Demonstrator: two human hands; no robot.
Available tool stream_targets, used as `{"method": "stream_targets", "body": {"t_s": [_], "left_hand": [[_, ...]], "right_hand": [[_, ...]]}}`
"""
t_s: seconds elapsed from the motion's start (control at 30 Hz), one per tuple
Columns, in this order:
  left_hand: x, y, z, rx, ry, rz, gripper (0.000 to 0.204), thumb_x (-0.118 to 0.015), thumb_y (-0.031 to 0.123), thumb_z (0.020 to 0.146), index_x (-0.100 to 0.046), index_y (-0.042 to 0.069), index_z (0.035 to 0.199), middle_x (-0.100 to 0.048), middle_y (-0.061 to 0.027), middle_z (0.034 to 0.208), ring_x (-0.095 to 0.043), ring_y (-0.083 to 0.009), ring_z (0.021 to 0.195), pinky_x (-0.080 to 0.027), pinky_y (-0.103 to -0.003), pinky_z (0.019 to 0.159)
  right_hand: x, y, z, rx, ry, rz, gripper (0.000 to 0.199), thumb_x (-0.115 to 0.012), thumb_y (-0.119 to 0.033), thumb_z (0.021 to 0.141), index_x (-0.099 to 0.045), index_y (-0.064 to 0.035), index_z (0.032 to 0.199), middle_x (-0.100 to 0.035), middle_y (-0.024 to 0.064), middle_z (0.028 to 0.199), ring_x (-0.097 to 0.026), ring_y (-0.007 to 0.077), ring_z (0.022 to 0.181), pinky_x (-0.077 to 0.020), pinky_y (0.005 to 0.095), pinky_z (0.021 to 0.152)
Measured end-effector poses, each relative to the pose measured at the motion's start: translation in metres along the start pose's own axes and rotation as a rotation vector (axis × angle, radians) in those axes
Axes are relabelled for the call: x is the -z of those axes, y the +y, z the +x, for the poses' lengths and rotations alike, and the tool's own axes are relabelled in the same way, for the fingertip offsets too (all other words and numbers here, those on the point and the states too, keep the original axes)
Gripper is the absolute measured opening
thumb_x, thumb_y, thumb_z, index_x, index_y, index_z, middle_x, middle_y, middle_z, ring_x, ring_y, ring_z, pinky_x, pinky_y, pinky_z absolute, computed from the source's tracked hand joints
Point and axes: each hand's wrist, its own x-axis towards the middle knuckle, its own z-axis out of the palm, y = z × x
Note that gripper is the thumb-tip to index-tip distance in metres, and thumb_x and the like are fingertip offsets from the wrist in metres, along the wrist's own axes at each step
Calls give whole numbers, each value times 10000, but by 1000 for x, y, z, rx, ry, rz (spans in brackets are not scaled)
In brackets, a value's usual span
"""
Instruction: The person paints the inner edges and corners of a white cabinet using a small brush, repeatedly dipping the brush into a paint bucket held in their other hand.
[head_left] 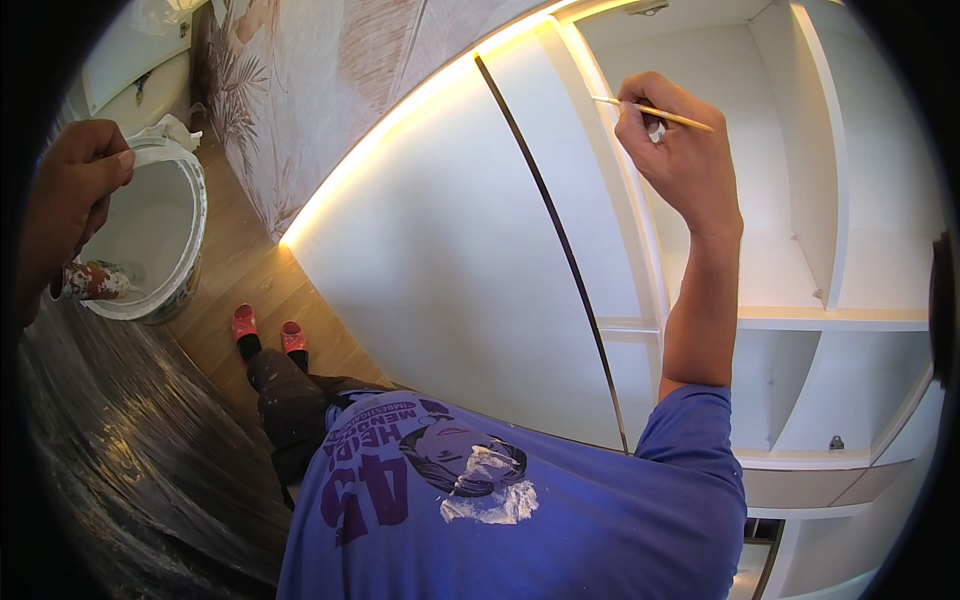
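Observation:
My right hand [675, 145] is closed around a thin paintbrush [680, 119] with a pale wooden handle. The brush's tip is at the lit white edge strip [600, 110] of the cabinet; I cannot tell whether it touches. A small whitish thing [656, 130] shows by the palm, too unclear to name. At the far left, my left hand [85, 175] is closed on the rim or handle of a white bucket [192, 235] smeared with paint. Beneath that hand, a red, paint-spattered tool [95, 281] leans into the bucket; its kind is unclear.
A large white panel [430, 230] with a dark vertical strip [545, 195] stands before me, edged by a glowing light line. White shelves [830, 318] are on the right. Dark plastic sheeting [130, 430] lies lower left, beside the wooden floor [240, 240]. Patterned wall covering [310, 90] rises behind.

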Motion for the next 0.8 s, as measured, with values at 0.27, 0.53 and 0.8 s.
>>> {"method": "stream_targets", "body": {"t_s": [0.27, 0.53, 0.8], "left_hand": [[2, -5, 2, -14, 6, 4, 179, -595, 225, 983, -549, 76, 894, -436, 35, 618, -343, -42, 399, -244, -245, 365], [2, 0, 1, -7, -14, 27, 189, -596, 241, 983, -544, 80, 896, -426, 40, 616, -335, -43, 402, -234, -248, 367], [-1, 6, 0, 19, -21, 27, 181, -599, 236, 980, -549, 82, 902, -429, 42, 614, -340, -41, 409, -237, -247, 373]], "right_hand": [[-6, 3, 6, 33, 28, -7, 50, -653, -39, 893, -629, -30, 936, -615, 93, 704, -552, 192, 584, -448, 318, 559], [-5, 5, 4, 22, 23, 10, 51, -658, -46, 896, -634, -32, 938, -623, 93, 724, -550, 196, 589, -450, 320, 560], [-5, 3, 5, 22, 38, 1, 43, -646, -41, 889, -630, -32, 928, -631, 100, 728, -551, 199, 586, -444, 332, 553]]}}
